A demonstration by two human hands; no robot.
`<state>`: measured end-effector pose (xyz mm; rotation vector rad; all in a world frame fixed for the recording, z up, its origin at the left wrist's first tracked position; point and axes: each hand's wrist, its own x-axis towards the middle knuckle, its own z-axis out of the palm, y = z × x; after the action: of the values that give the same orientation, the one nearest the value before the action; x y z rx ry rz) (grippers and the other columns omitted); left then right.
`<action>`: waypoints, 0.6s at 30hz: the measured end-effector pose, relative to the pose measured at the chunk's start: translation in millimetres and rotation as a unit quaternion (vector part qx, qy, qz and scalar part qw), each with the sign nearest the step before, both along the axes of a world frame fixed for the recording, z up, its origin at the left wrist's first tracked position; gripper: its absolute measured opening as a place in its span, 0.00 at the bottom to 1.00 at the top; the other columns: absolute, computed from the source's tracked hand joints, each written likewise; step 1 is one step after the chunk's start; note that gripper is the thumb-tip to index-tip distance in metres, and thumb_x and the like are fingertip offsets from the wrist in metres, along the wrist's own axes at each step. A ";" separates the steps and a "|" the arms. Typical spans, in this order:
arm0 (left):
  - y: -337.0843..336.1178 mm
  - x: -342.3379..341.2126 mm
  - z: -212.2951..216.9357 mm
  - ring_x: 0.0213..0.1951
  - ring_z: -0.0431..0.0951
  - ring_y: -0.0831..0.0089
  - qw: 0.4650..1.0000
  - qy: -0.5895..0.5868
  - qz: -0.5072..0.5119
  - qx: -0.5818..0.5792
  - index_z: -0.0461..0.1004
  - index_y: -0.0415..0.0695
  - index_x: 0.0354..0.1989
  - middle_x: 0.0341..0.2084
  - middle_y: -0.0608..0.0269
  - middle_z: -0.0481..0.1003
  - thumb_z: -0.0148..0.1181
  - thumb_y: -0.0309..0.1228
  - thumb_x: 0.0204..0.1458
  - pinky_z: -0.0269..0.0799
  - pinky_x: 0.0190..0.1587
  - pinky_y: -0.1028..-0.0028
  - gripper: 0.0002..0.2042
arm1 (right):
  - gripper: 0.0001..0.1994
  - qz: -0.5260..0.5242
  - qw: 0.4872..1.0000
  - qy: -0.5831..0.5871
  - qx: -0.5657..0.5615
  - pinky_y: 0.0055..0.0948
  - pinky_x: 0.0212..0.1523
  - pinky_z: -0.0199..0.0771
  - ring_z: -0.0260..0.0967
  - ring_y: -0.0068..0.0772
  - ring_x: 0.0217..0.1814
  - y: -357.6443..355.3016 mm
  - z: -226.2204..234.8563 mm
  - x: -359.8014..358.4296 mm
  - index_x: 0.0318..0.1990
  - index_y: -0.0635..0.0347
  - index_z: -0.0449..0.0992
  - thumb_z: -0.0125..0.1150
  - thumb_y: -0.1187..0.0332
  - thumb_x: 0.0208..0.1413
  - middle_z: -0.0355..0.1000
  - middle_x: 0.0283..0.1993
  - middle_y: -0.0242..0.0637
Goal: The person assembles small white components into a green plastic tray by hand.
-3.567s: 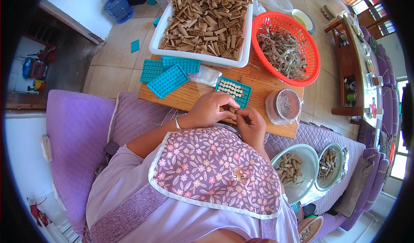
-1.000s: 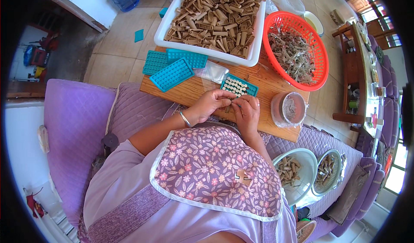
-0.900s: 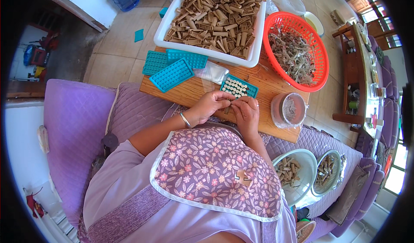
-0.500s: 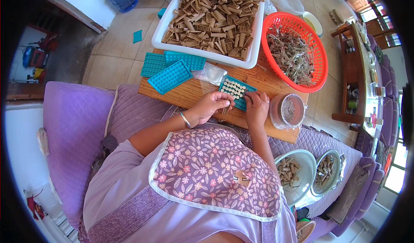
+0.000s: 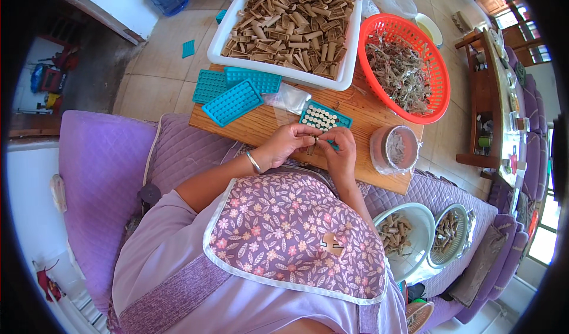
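My left hand [image 5: 288,145] is closed in a pinch, with a small brown piece [image 5: 311,149] showing below its fingertips. The fingertips of my right hand [image 5: 339,151] are pressed together and meet those of my left. Whatever the right fingers pinch is too small to make out. Just beyond both hands lies a teal pocketed tray [image 5: 342,120], partly covered by my right hand. Rows of small round whitish pieces [image 5: 319,118] fill many of its pockets, and a few dark pockets show among them.
Several teal trays [image 5: 233,102] and a clear plastic bag [image 5: 288,98] lie left on the wooden table [image 5: 237,133]. Behind stands a white bin [image 5: 284,72] of brown half-tubes, beside a red basket [image 5: 440,91] of tangled strands. A clear tub [image 5: 379,150] and pale green basins [image 5: 424,227] are right.
My right hand has drawn back from the tray toward me and to the left, and its fingers now meet my left hand's. The left hand has barely moved.
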<state>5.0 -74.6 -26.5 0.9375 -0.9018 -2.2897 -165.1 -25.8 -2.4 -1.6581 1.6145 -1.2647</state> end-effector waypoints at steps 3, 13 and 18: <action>-0.3 2.4 -5.0 0.36 0.72 0.85 1.000 -0.011 -0.010 -0.028 0.74 0.41 0.49 0.37 0.71 0.75 0.59 0.29 0.55 0.70 0.39 0.82 0.13 | 0.06 0.021 0.999 0.050 -0.003 0.35 0.45 0.66 0.69 0.37 0.41 1.1 2.2 -1.8 0.28 0.59 0.78 0.67 0.77 0.39 0.73 0.34 0.36; -3.0 5.8 0.7 0.41 0.75 0.79 1.000 -0.012 -0.005 0.012 0.72 0.41 0.48 0.39 0.64 0.76 0.53 0.27 0.59 0.71 0.44 0.79 0.10 | 0.04 -0.059 0.984 0.165 -0.011 0.37 0.43 0.67 0.69 0.42 0.39 -20.1 -8.0 -32.0 0.31 0.59 0.79 0.64 0.75 0.45 0.73 0.35 0.39; -2.4 4.5 3.8 0.43 0.76 0.79 1.000 0.008 -0.001 0.023 0.72 0.42 0.48 0.40 0.66 0.76 0.54 0.28 0.59 0.71 0.46 0.78 0.10 | 0.04 -0.086 0.961 0.262 -0.001 0.40 0.42 0.67 0.68 0.45 0.39 -25.8 -30.7 -34.5 0.30 0.58 0.78 0.64 0.74 0.44 0.72 0.34 0.40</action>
<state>9.5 -77.1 -22.7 0.9371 -0.8476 -2.3247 -199.6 -51.6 -33.1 -2.0044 2.1003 -0.9440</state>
